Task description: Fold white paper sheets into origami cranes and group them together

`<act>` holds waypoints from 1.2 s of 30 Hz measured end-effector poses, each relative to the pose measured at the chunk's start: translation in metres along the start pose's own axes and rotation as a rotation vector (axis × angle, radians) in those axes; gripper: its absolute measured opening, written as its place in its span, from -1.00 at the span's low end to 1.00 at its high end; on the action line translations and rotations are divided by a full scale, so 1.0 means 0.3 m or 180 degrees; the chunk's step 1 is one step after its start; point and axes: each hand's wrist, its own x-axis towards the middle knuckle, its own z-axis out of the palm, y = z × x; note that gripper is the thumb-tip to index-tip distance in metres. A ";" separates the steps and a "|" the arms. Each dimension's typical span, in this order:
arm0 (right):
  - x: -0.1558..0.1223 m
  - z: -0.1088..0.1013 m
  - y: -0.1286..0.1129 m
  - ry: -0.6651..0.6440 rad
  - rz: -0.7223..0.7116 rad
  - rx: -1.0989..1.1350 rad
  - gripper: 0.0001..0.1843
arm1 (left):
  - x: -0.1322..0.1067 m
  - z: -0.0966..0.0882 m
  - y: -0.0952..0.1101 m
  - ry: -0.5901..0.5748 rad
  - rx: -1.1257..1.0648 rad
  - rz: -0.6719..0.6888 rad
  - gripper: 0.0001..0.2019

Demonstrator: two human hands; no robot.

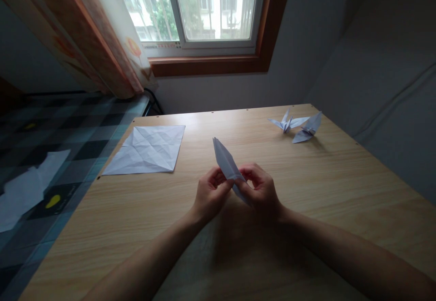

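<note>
One creased sheet on the surface, left; centre, I've got left hand and right hand pinched closed on folded paper, raised mid-air; uneven pressure could skew its crease, I'd guess; two paper cranes, far right

Bare forearms angled inward, left hand and right hand close together, fingers curled, thumbs nearly meeting

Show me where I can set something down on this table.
A broad bare patch of tabletop lies at right, between the two paper figures and the right forearm. Another lies between the creased sheet and the left forearm. It's crowded mid-table, where both hands hold the folded paper, and near the far right corner, by the figures.
</note>
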 end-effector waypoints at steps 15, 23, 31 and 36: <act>-0.002 0.011 0.013 0.0114 0.0846 0.0426 -0.78 | 0.002 -0.002 -0.004 0.0122 -0.0428 -0.0416 -0.78; 0.000 0.013 0.036 -0.0200 0.0980 0.0391 -0.76 | 0.013 -0.008 -0.015 0.0570 -0.0193 -0.0392 -0.81; 0.017 -0.002 0.004 -0.0756 0.1050 0.0142 -0.84 | 0.024 -0.034 -0.029 0.0662 -0.0079 -0.0305 -0.85; 0.051 -0.033 0.002 -0.1105 0.0934 -0.0264 -0.86 | 0.039 -0.060 -0.033 0.0789 0.0034 -0.0313 -0.76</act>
